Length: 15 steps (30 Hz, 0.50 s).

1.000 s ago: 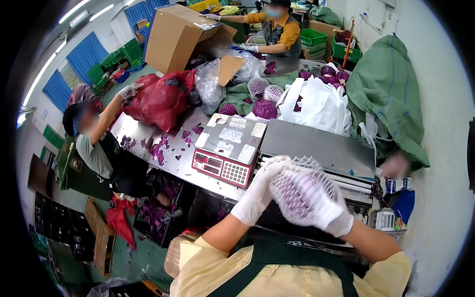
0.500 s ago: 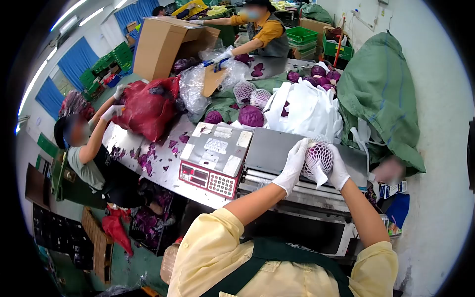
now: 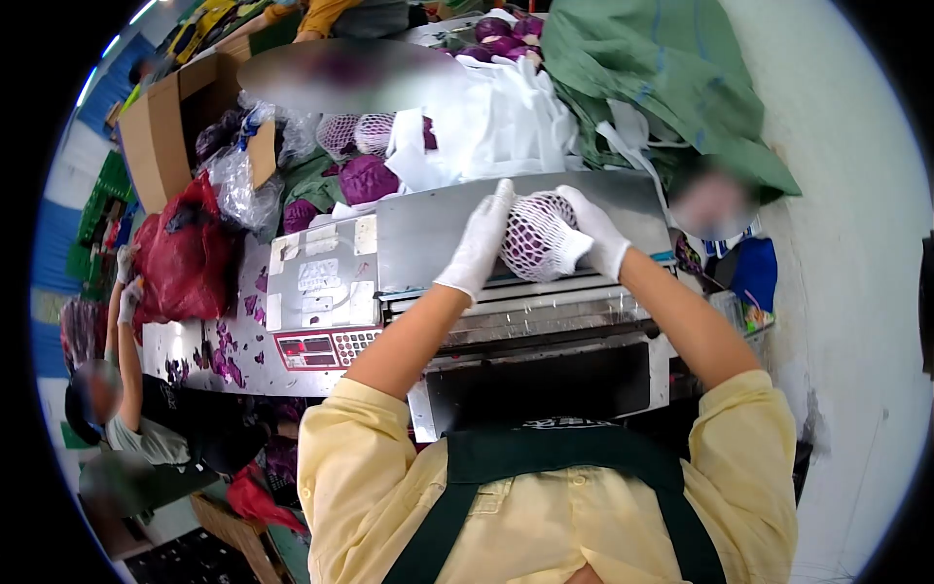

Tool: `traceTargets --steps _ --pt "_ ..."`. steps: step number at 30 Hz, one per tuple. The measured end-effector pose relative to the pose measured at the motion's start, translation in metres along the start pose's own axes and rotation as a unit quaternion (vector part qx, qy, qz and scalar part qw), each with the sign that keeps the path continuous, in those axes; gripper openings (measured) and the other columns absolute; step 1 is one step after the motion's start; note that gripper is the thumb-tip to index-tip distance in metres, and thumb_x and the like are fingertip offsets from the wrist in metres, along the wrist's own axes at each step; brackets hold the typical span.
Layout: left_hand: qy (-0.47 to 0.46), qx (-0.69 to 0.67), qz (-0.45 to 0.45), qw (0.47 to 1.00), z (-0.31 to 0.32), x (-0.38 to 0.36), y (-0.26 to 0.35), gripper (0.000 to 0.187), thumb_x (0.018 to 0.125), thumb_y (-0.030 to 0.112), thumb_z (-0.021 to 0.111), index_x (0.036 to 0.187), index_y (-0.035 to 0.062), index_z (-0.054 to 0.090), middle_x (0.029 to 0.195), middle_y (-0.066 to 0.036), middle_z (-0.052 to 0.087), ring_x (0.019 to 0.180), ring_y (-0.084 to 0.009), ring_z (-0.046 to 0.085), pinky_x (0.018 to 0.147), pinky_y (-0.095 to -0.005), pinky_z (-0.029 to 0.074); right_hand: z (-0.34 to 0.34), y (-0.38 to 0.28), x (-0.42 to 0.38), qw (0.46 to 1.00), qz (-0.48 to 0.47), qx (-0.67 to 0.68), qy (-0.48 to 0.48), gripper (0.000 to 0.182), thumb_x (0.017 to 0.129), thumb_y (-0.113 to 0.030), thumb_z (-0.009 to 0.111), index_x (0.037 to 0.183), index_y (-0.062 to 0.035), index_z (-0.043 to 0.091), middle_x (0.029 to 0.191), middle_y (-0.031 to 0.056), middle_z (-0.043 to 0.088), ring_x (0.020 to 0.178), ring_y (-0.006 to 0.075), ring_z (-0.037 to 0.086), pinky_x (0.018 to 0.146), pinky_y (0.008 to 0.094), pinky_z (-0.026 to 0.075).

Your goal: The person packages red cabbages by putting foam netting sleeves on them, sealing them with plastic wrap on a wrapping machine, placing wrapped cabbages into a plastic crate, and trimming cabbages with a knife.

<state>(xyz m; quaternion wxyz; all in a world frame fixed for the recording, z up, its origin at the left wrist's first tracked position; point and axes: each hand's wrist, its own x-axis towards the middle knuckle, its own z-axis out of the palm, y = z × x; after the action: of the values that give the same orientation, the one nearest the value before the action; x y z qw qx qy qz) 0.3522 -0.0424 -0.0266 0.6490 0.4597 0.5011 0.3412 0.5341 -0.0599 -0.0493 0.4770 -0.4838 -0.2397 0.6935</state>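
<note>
Between my two white-gloved hands is a red cabbage [image 3: 538, 238] in a white foam net sleeve, its gathered end pointing right and down. My left hand [image 3: 484, 238] presses on its left side with the fingers stretched upward. Around its right upper side curls my right hand [image 3: 595, 232]. The cabbage is held just above the front edge of a wrapping machine's metal plate [image 3: 428, 219]. Left of it stands a digital scale [image 3: 321, 277] with a red-framed keypad and nothing weighed on it but labels stuck to its top.
Behind the plate lies a heap of white foam nets [image 3: 496, 122], with netted cabbages [image 3: 373, 133] and a bare red cabbage [image 3: 367, 179] beside it. A green sack [image 3: 671, 78] bulges at the right by the wall. A co-worker at left handles a red mesh sack [image 3: 190, 253].
My view has tilted down and turned right. The netted cabbage stays between my hands, its gathered end now turned more to the right.
</note>
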Motion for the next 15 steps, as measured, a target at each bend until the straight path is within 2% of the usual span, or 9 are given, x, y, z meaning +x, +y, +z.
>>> traceTargets --steps 2,4,5,6,8,10,13,14,15 --pt "0.030 0.056 0.044 0.997 -0.014 0.002 -0.006 0.054 0.097 0.045 0.053 0.123 -0.0025 0.056 0.117 -0.015 0.062 0.107 -0.0208 0.058 0.093 -0.0326 0.045 -0.029 -0.001 0.014 0.928 -0.260 -0.267 0.010 0.036 0.094 -0.033 0.056 0.109 -0.0003 0.063 0.102 0.0100 0.066 0.096 0.0179 0.060 0.087 0.0315 0.046" --pt "0.057 0.280 0.221 0.933 -0.040 -0.033 0.000 0.042 0.091 0.033 0.063 0.122 0.0052 0.059 0.114 -0.014 0.061 0.101 -0.0253 0.061 0.088 -0.0354 0.048 -0.032 -0.054 -0.046 0.765 -0.323 -0.555 0.045 0.033 0.092 -0.022 0.060 0.121 -0.0062 0.061 0.111 0.0107 0.062 0.101 0.0222 0.060 0.090 0.0331 0.047" --pt "0.065 0.380 0.292 0.875 -0.055 -0.055 0.005 0.040 0.087 0.028 0.067 0.122 0.0088 0.060 0.113 -0.013 0.061 0.098 -0.0274 0.062 0.085 -0.0368 0.049 -0.054 -0.062 -0.056 0.689 -0.427 -0.586 0.002 0.038 0.086 -0.016 0.065 0.123 -0.0081 0.059 0.108 0.0139 0.060 0.100 0.0271 0.059 0.089 0.0349 0.047" --pt "0.031 0.476 0.326 0.816 -0.075 -0.073 0.010 0.043 0.082 0.022 0.071 0.122 0.0117 0.060 0.113 -0.013 0.060 0.095 -0.0292 0.062 0.083 -0.0378 0.050 -0.073 -0.072 -0.068 0.608 -0.466 -0.641 -0.043 0.046 0.081 -0.013 0.069 0.126 -0.0088 0.057 0.110 0.0138 0.059 0.101 0.0305 0.057 0.090 0.0378 0.046" --pt "-0.038 0.690 0.370 0.621 -0.116 -0.098 0.003 0.051 0.078 0.014 0.072 0.127 0.0121 0.057 0.119 -0.010 0.057 0.097 -0.0283 0.060 0.075 -0.0374 0.052 -0.098 -0.082 -0.104 0.499 -0.408 -0.756 -0.109 0.052 0.078 -0.012 0.071 0.128 -0.0114 0.056 0.114 0.0128 0.057 0.104 0.0315 0.056 0.091 0.0401 0.046" --pt "-0.073 0.754 0.304 0.578 -0.128 -0.112 -0.004 0.055 0.075 0.016 0.073 0.127 0.0171 0.057 0.119 -0.008 0.056 0.100 -0.0281 0.060 0.079 -0.0402 0.052 -0.117 -0.075 -0.118 0.300 -0.398 -0.861 -0.102 0.063 0.073 -0.033 0.075 0.131 -0.0273 0.052 0.106 0.0032 0.058 0.088 0.0194 0.060 0.073 0.0353 0.050" --pt "-0.104 0.783 0.288 0.541 -0.110 -0.117 -0.001 0.063 0.072 0.019 0.075 0.131 0.0234 0.054 0.120 -0.008 0.056 0.091 -0.0277 0.063 0.073 -0.0385 0.055 -0.124 -0.064 -0.120 0.210 -0.386 -0.882 -0.169 0.069 0.070 -0.035 0.075 0.133 -0.0289 0.048 0.102 0.0017 0.055 0.085 0.0193 0.059 0.069 0.0335 0.047" --pt "-0.122 0.798 0.276 0.522 -0.097 -0.117 0.003 0.065 0.072 0.020 0.075 0.133 0.0248 0.052 0.121 -0.008 0.056 0.086 -0.0273 0.065 0.070 -0.0376 0.056 -0.119 -0.059 -0.118 0.222 -0.384 -0.873 -0.201 0.051 0.077 -0.030 0.068 0.125 -0.0265 0.052 0.097 0.0029 0.056 0.085 0.0193 0.059 0.067 0.0329 0.048" --pt "-0.147 0.759 0.352 0.528 -0.088 -0.115 0.006 0.068 0.072 0.021 0.074 0.135 0.0257 0.050 0.120 -0.008 0.056 0.079 -0.0260 0.066 0.065 -0.0353 0.057 -0.115 -0.052 -0.114 0.226 -0.415 -0.854 -0.219 0.038 0.080 -0.027 0.063 0.117 -0.0244 0.055 0.094 0.0037 0.055 0.083 0.0198 0.060 0.065 0.0327 0.048"
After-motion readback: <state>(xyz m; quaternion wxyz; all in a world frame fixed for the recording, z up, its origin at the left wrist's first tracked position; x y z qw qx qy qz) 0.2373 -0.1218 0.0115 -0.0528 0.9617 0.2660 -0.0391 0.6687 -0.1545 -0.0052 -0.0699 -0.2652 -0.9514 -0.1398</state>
